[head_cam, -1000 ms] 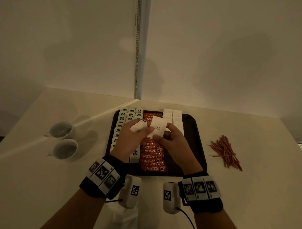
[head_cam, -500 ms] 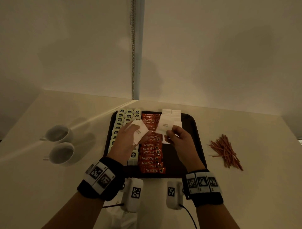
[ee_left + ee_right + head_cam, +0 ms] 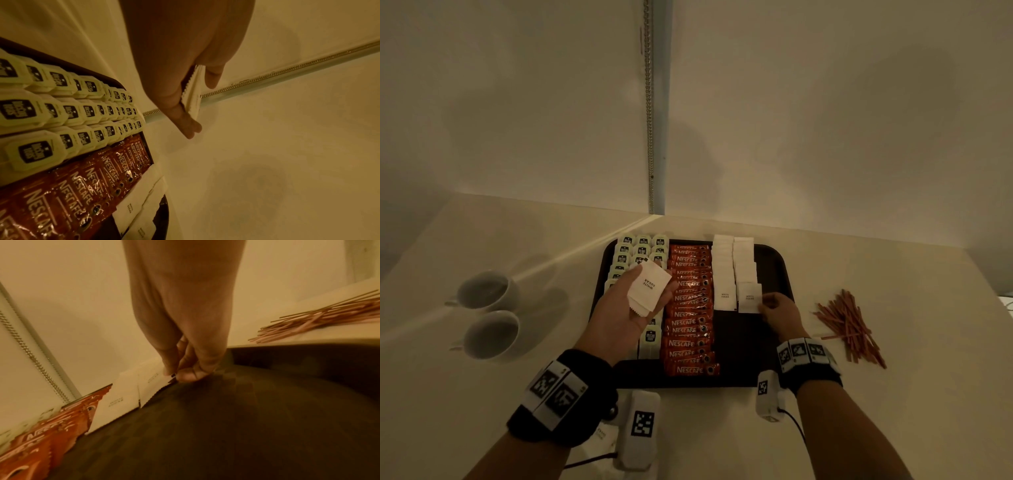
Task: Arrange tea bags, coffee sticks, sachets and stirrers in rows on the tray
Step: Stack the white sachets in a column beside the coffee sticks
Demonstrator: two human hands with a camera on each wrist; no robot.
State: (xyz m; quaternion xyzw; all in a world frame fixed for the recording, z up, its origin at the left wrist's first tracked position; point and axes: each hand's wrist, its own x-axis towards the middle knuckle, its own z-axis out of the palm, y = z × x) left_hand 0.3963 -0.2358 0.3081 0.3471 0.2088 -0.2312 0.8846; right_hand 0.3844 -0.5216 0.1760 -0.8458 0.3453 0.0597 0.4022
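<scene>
Sugar row two getting laid right now. Right hand (image 3: 779,313) down on the tray (image 3: 774,260), thumb and fingertips (image 3: 188,374) pinching the near right corner of a sachet (image 3: 749,297), which lies flat at the near end of the right-hand sugar column, just beside its neighbour in the left column. Long axis running away from the body, same as the rest of the row.

Left hand (image 3: 626,305) held palm up over the tea bags (image 3: 642,245), cradling a small stack (image 3: 649,287) of sugar sachets, thumb lightly over the edge, fingers mostly straight. Stack sits left of the coffee sticks (image 3: 690,308), so the next sachet lies across the coffee row from the right hand: a reach leftward, then back to the bare tray strip nearer the body.

Probably best kept as is: left as the feeder, right as the placer, since right is the one next to the open slots. Stirrers (image 3: 847,325) on the table, off the tray's right edge, not yet arranged, also nearer the right hand.
</scene>
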